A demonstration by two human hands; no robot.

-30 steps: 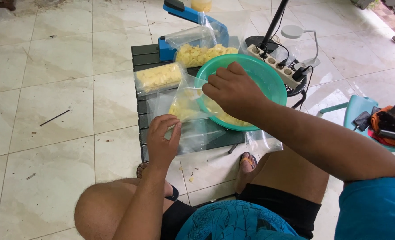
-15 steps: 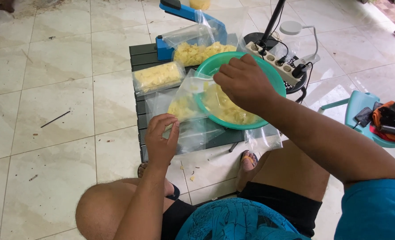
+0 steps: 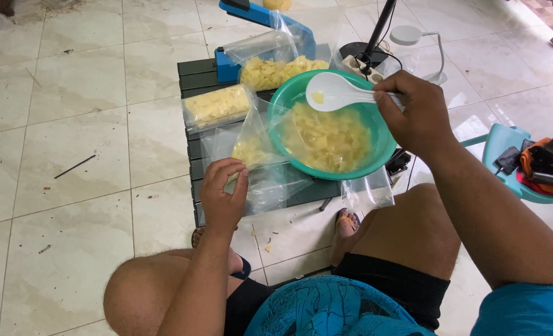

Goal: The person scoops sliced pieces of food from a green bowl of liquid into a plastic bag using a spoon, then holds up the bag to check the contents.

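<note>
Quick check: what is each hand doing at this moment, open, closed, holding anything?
Left hand: closed, fingers pinching the edge of the clear plastic bag.
Right hand: closed on the white spoon above the green bowl.

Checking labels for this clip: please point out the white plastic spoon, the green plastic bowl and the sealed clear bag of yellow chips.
white plastic spoon [image 3: 327,92], head view, on its scoop.
green plastic bowl [image 3: 381,140], head view, on its right rim.
sealed clear bag of yellow chips [image 3: 217,106], head view, on its middle.

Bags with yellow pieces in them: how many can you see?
3. A sealed flat bag lies left of the green bowl, a fuller one sits behind it, and the left hand holds one open. Others may be hidden.
</note>
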